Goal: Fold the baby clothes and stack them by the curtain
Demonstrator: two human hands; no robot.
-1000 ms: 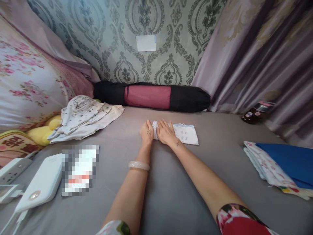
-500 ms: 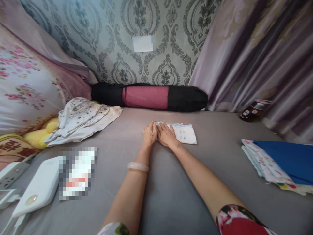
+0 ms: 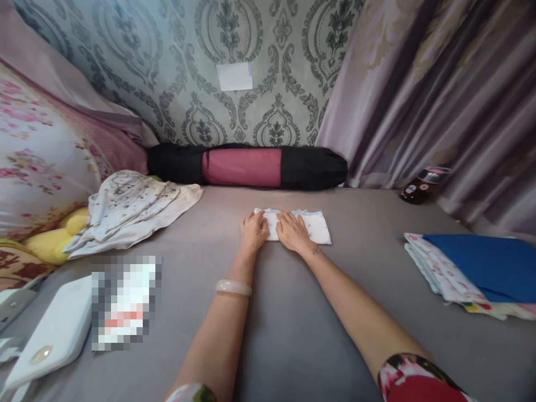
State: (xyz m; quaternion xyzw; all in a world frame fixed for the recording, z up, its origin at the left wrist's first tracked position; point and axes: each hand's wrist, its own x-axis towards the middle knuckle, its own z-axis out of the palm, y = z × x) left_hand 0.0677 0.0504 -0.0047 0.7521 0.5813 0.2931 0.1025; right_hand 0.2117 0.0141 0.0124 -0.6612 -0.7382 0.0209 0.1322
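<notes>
A folded white cloth (image 3: 320,229) with small prints and a pale blue edge lies flat on the grey sheet, within reach of both arms. My left hand (image 3: 254,230) rests over its left end, fingers stretched forward and the thumb on the fabric. Flat on the middle of the cloth is my right hand (image 3: 292,231), its fingers spread apart. A narrow strip of white fabric shows between the two hands. The parts under my palms are hidden.
To the right lies a stack of folded cloths with a blue one (image 3: 481,262) on top; a dark bottle (image 3: 419,187) stands behind. A black and pink rolled bag (image 3: 243,167) lines the wall. Left are crumpled printed fabric (image 3: 138,206), a yellow plush (image 3: 52,243) and a white power bank (image 3: 56,329).
My hands, close together before, have moved apart. The right slid rightward across the cloth while the left stayed at its left end. The whole view has shifted slightly.
</notes>
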